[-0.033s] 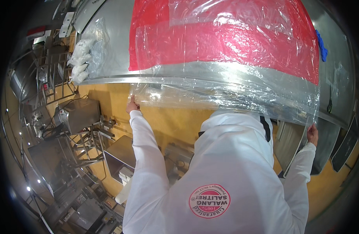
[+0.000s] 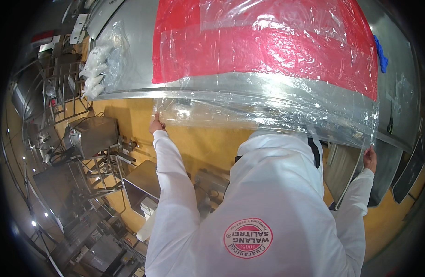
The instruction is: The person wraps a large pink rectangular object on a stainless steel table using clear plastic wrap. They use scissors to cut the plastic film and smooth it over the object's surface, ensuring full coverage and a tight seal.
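Note:
A wide clear plastic sheet (image 2: 212,108) stretches across the near edge of the steel table and hangs over it toward my body. My left hand (image 2: 157,124) pinches its near left corner beyond the table edge. At the near right corner, my right hand (image 2: 370,159) is closed on the same sheet. The far part of the clear plastic lies over red plastic sheeting (image 2: 263,51) spread on the table. Wrinkles and glare run through the clear layer. I cannot tell whether it is one layer or a flat bag.
The steel table (image 2: 138,60) carries filled clear plastic bags (image 2: 96,71) at its left end. A blue glove-like item (image 2: 380,54) and dark-handled scissors (image 2: 390,121) lie on the right. Metal equipment (image 2: 94,134) stands on the yellow floor at left, and a dark panel (image 2: 408,171) leans at right.

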